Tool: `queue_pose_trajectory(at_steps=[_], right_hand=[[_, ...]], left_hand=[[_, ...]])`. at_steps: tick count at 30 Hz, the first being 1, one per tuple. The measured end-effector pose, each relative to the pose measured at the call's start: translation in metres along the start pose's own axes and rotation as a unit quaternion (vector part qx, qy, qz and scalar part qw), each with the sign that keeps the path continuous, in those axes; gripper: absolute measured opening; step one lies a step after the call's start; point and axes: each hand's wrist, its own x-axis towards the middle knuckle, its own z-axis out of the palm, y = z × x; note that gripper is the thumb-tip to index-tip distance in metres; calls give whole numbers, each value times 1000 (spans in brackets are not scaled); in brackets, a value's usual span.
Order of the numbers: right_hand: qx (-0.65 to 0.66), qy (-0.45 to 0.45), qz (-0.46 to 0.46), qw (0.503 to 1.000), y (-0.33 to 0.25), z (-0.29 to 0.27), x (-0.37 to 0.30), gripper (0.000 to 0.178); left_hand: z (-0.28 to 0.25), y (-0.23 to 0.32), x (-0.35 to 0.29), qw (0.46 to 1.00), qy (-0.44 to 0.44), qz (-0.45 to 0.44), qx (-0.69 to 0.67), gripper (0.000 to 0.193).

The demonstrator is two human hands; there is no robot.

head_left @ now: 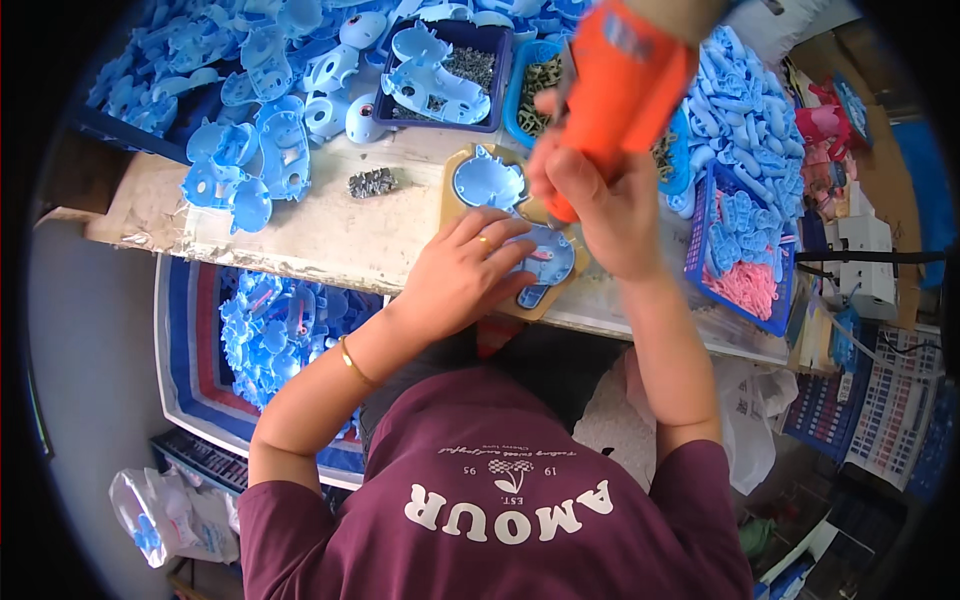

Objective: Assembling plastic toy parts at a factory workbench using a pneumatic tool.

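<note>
My right hand is wrapped round an orange power screwdriver, whose lower end points down at the workpiece. Below it, a light blue plastic shell with a small pink piece on it lies in a tan fixture board. Fingers spread, my left hand lies flat over the left side of this shell and the board. A second rounded blue shell sits at the far end of the board. Whether the screwdriver's tip touches the shell is hard to tell.
Heaped blue shells cover the back left. A dark bin of small metal screws and a turquoise tray of metal parts stand behind the board. A loose cluster of screws lies left. At right is a blue basket with pink pieces.
</note>
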Motion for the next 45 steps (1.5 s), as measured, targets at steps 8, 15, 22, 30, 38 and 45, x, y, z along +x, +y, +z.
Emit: queue_pose_trajectory(at_steps=[8, 15, 22, 30, 38, 45], right_hand=[[-431, 166, -175, 869, -108, -23, 23, 29], [-101, -42, -136, 985, -103, -46, 146, 62], [79, -39, -69, 994, -86, 18, 102, 71], [361, -132, -222, 896, -22, 35, 100, 71], [78, 59, -3, 995, -54, 39, 45, 62], [61, 70, -37, 995, -56, 43, 36, 53]], left_hand=[[-14, -1, -31, 998, 23, -58, 14, 37], [-1, 6, -46, 995, -28, -59, 73, 49], [-4, 6, -46, 990, -48, -95, 93, 50], [4, 0, -46, 985, -80, -102, 118, 51], [5, 2, -47, 984, -73, -111, 122, 52], [7, 0, -48, 984, -68, -99, 129, 52]])
